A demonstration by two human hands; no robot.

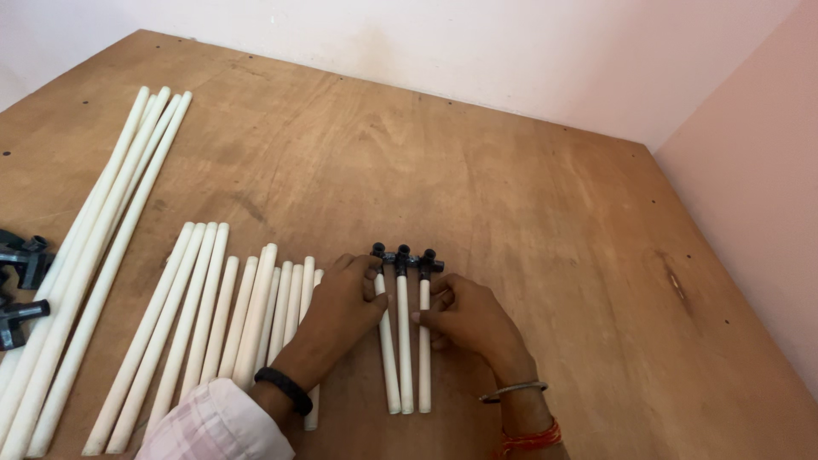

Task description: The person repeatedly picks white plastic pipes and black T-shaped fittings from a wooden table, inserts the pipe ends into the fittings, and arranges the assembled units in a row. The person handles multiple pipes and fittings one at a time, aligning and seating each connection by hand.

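Observation:
Three short white tubes [404,358] lie side by side on the wooden tabletop [511,204], their far ends plugged into a black plastic connector [402,256]. My left hand [341,311] rests on the left tube, fingers curled near the connector. My right hand [464,319] pinches the right tube just below the connector. A black band sits on my left wrist and a metal bangle with red thread on my right.
A row of short white tubes [230,315] lies left of my left hand. Several long white tubes [102,221] lie further left. Black connectors [21,281] sit at the left edge. Pale walls close the table's far and right sides.

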